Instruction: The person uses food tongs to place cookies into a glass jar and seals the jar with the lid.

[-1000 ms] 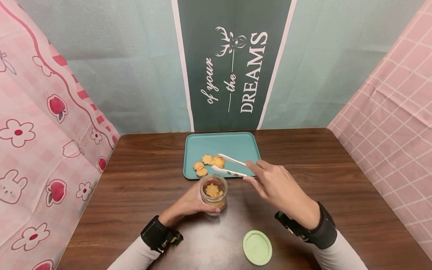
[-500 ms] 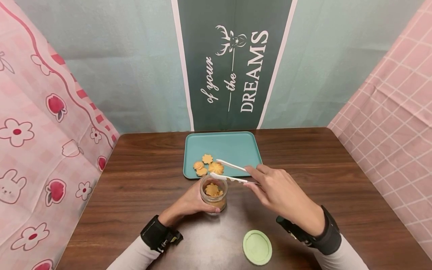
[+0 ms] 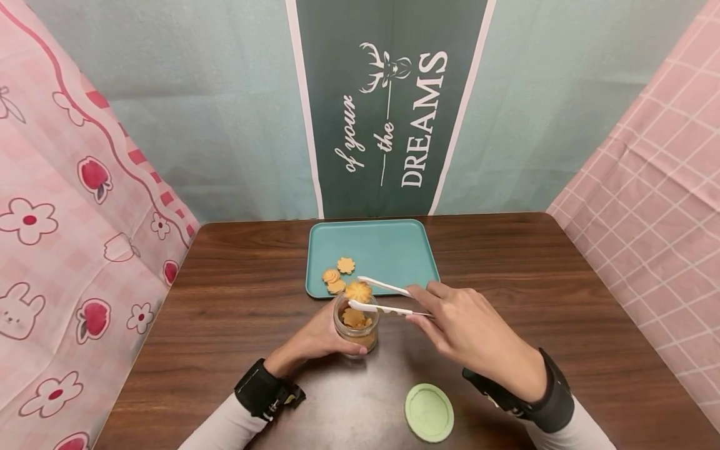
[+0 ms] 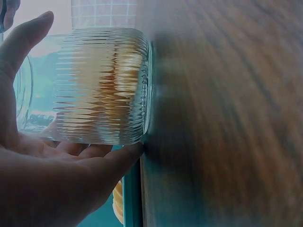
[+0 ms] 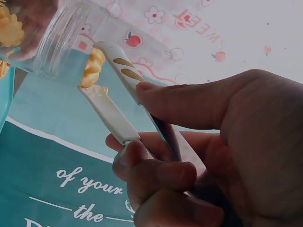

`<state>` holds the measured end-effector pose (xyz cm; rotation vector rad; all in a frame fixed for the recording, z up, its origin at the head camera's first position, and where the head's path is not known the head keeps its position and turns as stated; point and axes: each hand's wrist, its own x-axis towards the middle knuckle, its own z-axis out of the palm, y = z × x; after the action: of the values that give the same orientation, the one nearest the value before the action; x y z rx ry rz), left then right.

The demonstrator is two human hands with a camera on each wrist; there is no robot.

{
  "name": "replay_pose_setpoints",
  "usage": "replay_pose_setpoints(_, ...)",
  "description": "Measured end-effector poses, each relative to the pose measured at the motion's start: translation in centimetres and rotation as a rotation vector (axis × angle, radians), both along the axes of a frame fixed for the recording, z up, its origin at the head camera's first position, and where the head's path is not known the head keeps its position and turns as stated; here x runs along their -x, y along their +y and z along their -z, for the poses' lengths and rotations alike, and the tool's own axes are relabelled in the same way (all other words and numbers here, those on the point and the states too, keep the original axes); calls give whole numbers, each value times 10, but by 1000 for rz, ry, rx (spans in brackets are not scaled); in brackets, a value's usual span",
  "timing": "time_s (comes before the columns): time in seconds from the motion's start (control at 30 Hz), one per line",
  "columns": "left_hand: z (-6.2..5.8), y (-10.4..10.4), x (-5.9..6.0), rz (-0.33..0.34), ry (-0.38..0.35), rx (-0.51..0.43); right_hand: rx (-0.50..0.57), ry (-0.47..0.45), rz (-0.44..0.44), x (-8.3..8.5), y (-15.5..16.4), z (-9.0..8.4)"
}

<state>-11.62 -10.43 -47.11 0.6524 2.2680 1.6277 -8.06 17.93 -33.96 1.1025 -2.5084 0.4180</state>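
Left hand: left hand grips the ribbed glass jar from its left side, fingers curled round the wall, thumb on the near side.
Jar: upright on the wooden table, just in front of the teal tray; lid off; cookies inside.
Right hand: right hand pinches the white tongs between thumb and fingers.
Tongs: tips clamp 1 cookie directly above the jar mouth.
Tray: 3 cookies lie at its front left.
Lid: green lid lies flat on the table, near the right wrist.
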Motion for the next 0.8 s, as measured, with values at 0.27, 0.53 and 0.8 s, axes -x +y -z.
replay_pose_setpoints(0.27,0,0,0,-5,3,-10,-12,-7,-15,-3,-1,-3)
replay_pose_setpoints(0.53,3,-1,0,-7,3,-21,-44,-12,-20,-5,-1,-3)
replay_pose_setpoints(0.8,2,-1,1,3,16,-42,-44,-28,-21,-5,-2,-1)
